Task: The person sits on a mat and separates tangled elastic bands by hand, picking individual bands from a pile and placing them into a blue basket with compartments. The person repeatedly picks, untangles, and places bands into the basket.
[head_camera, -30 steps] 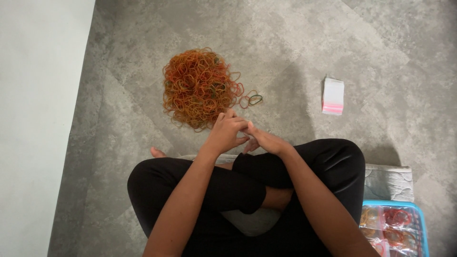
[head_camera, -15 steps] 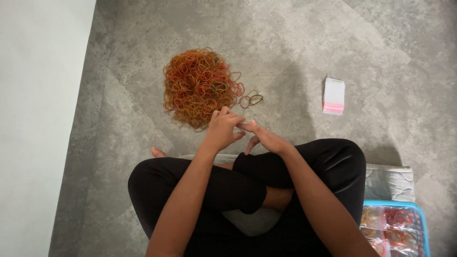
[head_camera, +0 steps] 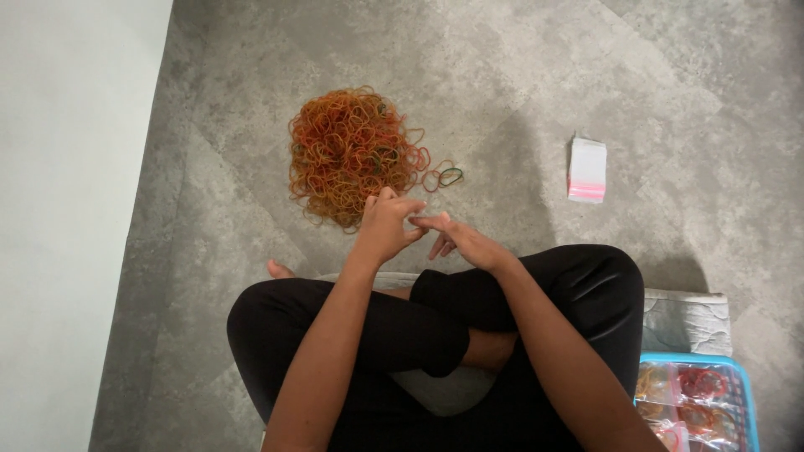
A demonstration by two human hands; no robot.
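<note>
Left hand (head_camera: 387, 226) and right hand (head_camera: 456, 241) together, fingertips touching; grip unclear. One rubber band pile (head_camera: 352, 155) just beyond on floor. Few loose bands (head_camera: 442, 176) beside. One bag stack (head_camera: 587, 168) right. One blue basket (head_camera: 747, 402).

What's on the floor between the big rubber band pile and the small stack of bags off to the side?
In the head view, a few loose rubber bands lie just beside the rubber band pile; from there to the stack of small bags, the grey floor is bare.

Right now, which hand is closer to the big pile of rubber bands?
Left. The left hand sits at the edge of the rubber band pile; the right hand is beside it, farther from the pile.
</note>
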